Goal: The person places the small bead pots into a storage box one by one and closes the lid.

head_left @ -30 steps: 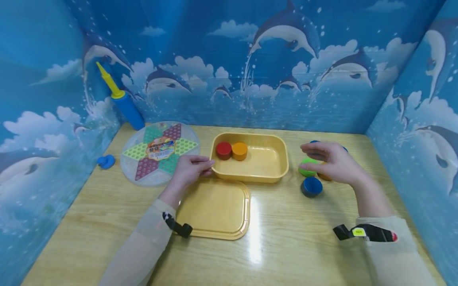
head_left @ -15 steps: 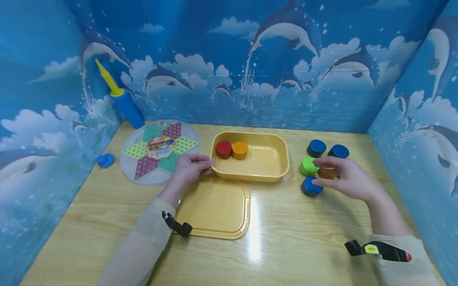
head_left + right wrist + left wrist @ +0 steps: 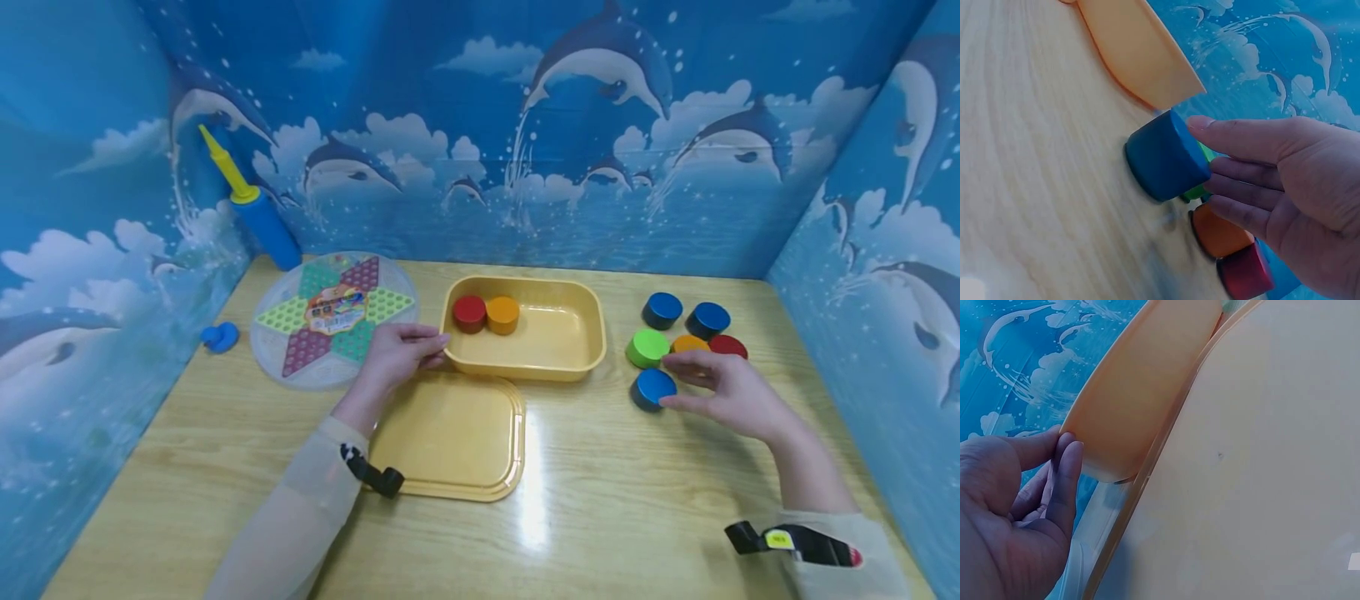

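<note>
My left hand [image 3: 401, 354] pinches the left rim of a yellow plastic box [image 3: 562, 337] between thumb and fingers, also seen in the left wrist view. Inside the box stand a red round block [image 3: 470, 314] and an orange round block [image 3: 502, 316]. My right hand [image 3: 723, 396] is at the right-hand group, thumb and fingers apart. Its thumb tip reaches the top edge of the nearest blue round block [image 3: 1166, 156], fingers just behind it. Close by stand green [image 3: 648, 347], orange [image 3: 689, 343] and red [image 3: 729, 344] blocks, with two blue ones [image 3: 662, 309] farther back.
A yellow lid [image 3: 450, 433] lies flat in front of the box. To the left is a round star-patterned game board [image 3: 337, 321], with a blue-and-yellow pump [image 3: 262, 221] leaning behind it and a small blue piece [image 3: 221, 337] beside it. Dolphin-print curtains [image 3: 480, 167] enclose the table.
My right hand has drawn back to the right and toward me from over the green block, down to the nearest blue block, uncovering the other blocks. The left hand keeps its grip on the box.
</note>
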The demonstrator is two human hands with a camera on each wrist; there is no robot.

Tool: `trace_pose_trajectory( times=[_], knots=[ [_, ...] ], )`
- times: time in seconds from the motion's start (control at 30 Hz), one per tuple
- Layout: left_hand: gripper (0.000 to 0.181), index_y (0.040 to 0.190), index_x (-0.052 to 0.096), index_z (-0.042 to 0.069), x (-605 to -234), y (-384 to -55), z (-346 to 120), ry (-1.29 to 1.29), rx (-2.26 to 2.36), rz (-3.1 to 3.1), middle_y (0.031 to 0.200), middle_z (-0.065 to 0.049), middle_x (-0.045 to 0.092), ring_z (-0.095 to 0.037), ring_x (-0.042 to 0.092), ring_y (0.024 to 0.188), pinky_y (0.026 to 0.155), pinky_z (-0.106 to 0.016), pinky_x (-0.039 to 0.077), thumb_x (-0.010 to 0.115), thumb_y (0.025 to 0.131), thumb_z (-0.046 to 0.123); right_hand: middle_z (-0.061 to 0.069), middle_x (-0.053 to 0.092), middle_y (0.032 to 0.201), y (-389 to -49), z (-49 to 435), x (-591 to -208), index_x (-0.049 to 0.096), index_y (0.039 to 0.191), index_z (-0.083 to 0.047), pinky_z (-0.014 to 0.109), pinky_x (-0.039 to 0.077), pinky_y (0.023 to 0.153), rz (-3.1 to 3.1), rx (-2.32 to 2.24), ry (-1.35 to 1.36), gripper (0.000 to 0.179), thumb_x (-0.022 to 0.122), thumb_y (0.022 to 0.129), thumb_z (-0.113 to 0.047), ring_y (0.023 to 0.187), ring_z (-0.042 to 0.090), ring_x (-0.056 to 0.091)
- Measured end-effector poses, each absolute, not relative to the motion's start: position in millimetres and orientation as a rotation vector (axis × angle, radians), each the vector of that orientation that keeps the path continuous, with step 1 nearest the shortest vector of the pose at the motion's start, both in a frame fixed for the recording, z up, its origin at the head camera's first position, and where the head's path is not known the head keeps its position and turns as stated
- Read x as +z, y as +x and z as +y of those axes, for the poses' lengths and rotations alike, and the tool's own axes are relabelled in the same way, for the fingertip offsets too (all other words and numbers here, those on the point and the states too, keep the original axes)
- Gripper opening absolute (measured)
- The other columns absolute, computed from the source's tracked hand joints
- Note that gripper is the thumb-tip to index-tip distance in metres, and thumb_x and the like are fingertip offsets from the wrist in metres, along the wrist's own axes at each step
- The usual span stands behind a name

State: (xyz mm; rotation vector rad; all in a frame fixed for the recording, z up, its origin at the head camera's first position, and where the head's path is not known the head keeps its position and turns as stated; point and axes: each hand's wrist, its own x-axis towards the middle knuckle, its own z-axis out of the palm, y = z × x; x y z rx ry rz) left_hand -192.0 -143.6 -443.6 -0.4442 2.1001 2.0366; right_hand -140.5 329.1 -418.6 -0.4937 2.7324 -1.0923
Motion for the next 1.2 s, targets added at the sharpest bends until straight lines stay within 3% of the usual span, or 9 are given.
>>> trace_pose_trajectory(
  times=[0.1, 0.2, 0.3, 0.37, 0.77, 1.2],
  knots=[
    [0.030, 0.119, 0.072, -0.010, -443, -192, -144, -0.444, 2.040, 2.101, 0.102, -0.021, 0.075, -0.018, 0.076, 0.072, 0.074, -0.032, 0.068, 0.082, 0.093, 0.002, 0.018, 0.069, 0.130, -140, 329, -424, 0.067, 0.135, 0.002, 0.013, 0.054, 0.096, 2.726, -1.105, -0.483, 0.059, 0.091, 0.088, -0.025, 0.118, 0.040, 0.068],
    [0.031, 0.119, 0.072, -0.010, -442, -192, -144, -0.445, 2.046, 2.104, 0.102, -0.022, 0.075, -0.018, 0.076, 0.072, 0.074, -0.032, 0.068, 0.082, 0.093, 0.002, 0.018, 0.068, 0.131, -140, 328, -428, 0.066, 0.137, 0.001, 0.032, 0.061, 0.099, 2.709, -1.107, -0.454, 0.062, 0.091, 0.088, -0.027, 0.119, 0.040, 0.068],
    [0.032, 0.119, 0.072, -0.011, -443, -192, -143, -0.442, 2.050, 2.104, 0.103, -0.022, 0.075, -0.018, 0.076, 0.072, 0.074, -0.031, 0.068, 0.083, 0.092, 0.002, 0.019, 0.066, 0.134, -140, 326, -433, 0.065, 0.139, 0.001, 0.051, 0.060, 0.100, 2.693, -1.095, -0.420, 0.066, 0.091, 0.087, -0.029, 0.121, 0.043, 0.066],
    [0.033, 0.120, 0.072, -0.011, -443, -192, -143, -0.439, 2.052, 2.101, 0.103, -0.022, 0.075, -0.017, 0.076, 0.073, 0.075, -0.031, 0.068, 0.083, 0.092, 0.002, 0.021, 0.064, 0.136, -140, 324, -436, 0.064, 0.141, 0.001, 0.055, 0.059, 0.100, 2.684, -1.095, -0.403, 0.068, 0.092, 0.087, -0.029, 0.122, 0.044, 0.065],
    [0.032, 0.120, 0.072, -0.011, -443, -193, -142, -0.423, 2.050, 2.096, 0.106, -0.023, 0.074, -0.017, 0.075, 0.073, 0.075, -0.030, 0.068, 0.082, 0.093, 0.002, 0.018, 0.065, 0.135, -138, 324, -440, 0.065, 0.140, 0.000, 0.052, 0.059, 0.100, 2.679, -1.132, -0.436, 0.065, 0.092, 0.086, -0.025, 0.121, 0.038, 0.064],
    [0.032, 0.120, 0.072, -0.011, -443, -191, -144, -0.437, 2.049, 2.088, 0.104, -0.021, 0.074, -0.018, 0.075, 0.073, 0.074, -0.031, 0.068, 0.082, 0.093, 0.003, 0.014, 0.067, 0.132, -142, 319, -427, 0.066, 0.139, -0.002, 0.038, 0.062, 0.097, 2.678, -1.133, -0.453, 0.065, 0.090, 0.088, -0.033, 0.119, 0.038, 0.068]
  ],
)
